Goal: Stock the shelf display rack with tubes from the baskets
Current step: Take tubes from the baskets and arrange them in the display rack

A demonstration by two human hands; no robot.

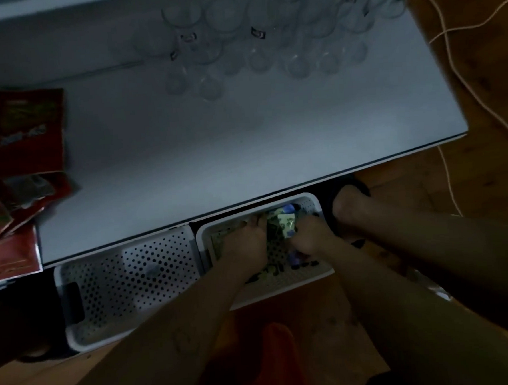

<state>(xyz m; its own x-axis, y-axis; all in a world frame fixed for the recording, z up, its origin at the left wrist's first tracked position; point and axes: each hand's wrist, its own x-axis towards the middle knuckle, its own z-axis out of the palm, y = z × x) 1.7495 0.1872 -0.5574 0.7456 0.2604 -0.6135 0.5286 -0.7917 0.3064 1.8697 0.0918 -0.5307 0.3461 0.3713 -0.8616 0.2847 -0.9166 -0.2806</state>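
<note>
Dim wooden floor: in the white basket, right hand fingers clench a green tube; left hand grip unclear.

White table: clear glasses far side, red packets left. Wooden floor: left basket, right basket, cable.

Perforated white plastic baskets, wooden floor, smooth matt shelf.

Both arms extended downward, left hand flat, right hand curled.
</note>
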